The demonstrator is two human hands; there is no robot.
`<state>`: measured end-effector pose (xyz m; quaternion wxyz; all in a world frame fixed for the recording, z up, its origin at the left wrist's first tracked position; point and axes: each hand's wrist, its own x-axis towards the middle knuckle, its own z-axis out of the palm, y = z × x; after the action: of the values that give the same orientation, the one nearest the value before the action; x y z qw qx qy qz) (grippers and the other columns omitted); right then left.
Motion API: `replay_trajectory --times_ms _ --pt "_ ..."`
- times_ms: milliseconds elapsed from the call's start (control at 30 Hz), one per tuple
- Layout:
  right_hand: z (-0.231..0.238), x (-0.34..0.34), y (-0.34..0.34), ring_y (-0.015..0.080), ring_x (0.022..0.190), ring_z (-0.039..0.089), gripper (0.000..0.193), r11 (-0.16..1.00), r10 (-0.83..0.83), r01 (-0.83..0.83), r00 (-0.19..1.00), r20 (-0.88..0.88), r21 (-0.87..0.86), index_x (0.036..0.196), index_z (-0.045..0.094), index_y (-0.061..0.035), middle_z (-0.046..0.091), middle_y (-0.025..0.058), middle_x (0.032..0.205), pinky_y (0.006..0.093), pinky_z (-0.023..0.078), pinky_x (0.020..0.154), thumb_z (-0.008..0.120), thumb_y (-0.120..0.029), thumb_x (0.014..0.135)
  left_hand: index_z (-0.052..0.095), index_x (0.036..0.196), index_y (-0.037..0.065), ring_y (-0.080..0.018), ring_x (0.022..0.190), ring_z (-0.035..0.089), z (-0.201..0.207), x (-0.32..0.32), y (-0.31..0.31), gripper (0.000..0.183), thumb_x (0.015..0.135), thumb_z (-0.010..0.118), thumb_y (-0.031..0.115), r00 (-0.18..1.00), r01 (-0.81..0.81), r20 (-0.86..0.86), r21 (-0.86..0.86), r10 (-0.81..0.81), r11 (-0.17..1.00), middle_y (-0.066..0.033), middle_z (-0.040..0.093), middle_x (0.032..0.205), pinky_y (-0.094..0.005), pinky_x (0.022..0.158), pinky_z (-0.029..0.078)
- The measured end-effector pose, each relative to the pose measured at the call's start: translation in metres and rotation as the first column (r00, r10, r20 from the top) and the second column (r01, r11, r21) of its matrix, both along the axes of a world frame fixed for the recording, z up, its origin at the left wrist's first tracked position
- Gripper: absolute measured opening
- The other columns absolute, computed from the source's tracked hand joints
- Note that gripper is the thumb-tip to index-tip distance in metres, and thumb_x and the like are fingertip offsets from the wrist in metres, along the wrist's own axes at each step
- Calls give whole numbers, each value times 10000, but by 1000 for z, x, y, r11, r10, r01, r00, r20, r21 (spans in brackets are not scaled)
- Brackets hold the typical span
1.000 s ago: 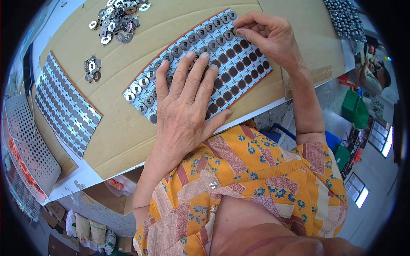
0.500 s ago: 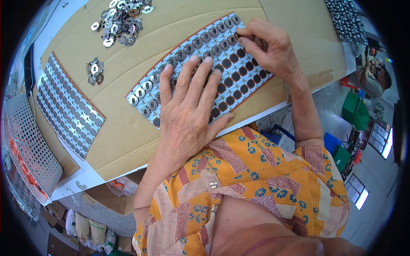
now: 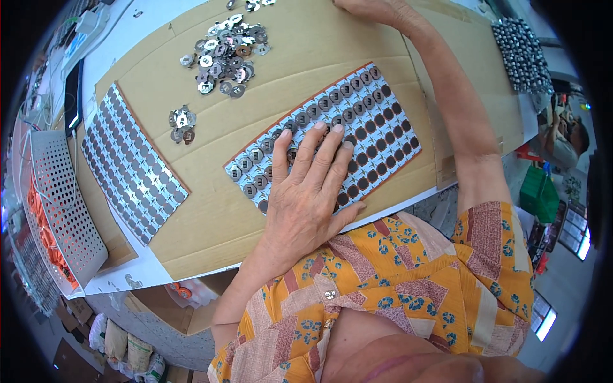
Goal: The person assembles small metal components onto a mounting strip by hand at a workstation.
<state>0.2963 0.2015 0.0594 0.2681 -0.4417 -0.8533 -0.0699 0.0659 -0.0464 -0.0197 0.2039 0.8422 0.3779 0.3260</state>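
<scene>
My left hand (image 3: 306, 188) lies with its fingers spread over a blue-white panel (image 3: 381, 148) with a reddish-brown edge. Rows of dark round spots cover the panel. Small slotted metal discs (image 3: 324, 103) sit on the far rows and along the left end, while the near right rows show bare dark circles. Some spots are hidden under my palm. Stretched out to the far edge of the cardboard, my right hand (image 3: 367, 9) is partly cut off by the picture's top, and its fingertips are hard to make out.
A heap of loose metal discs (image 3: 225, 59) lies beyond the panel, with a smaller cluster (image 3: 183, 121) nearer. At left are a second panel (image 3: 135, 167), a perforated basket (image 3: 71, 207) holding orange pieces, and a phone (image 3: 75, 99). Shiny metal parts (image 3: 520, 56) stand far right; another person (image 3: 563, 137) is beyond.
My right hand has left the panel's far right corner and reached away to the far edge. My left hand stays on the panel. The whole view has shifted, showing more of the far side.
</scene>
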Motion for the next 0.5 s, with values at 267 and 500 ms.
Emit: replay_trajectory --times_ms 267,500 --pt "0 15 -29 57 703 615 126 871 -77 -130 916 -393 -474 1027 774 26 729 10 858 204 490 633 714 -63 962 629 1425 55 -352 1497 470 -2 -1 2 799 748 877 398 1000 -5 2 -9 5 1000 -144 558 1558 -603 1271 220" --pt "3 15 -15 70 664 608 146 824 -335 180 919 -206 -538 1052 784 -15 719 4 801 260 509 608 741 -132 976 632 1416 49 -350 1495 474 -3 -2 2 806 733 885 394 1000 5 11 -23 -5 1000 -141 565 1552 -606 1269 223"
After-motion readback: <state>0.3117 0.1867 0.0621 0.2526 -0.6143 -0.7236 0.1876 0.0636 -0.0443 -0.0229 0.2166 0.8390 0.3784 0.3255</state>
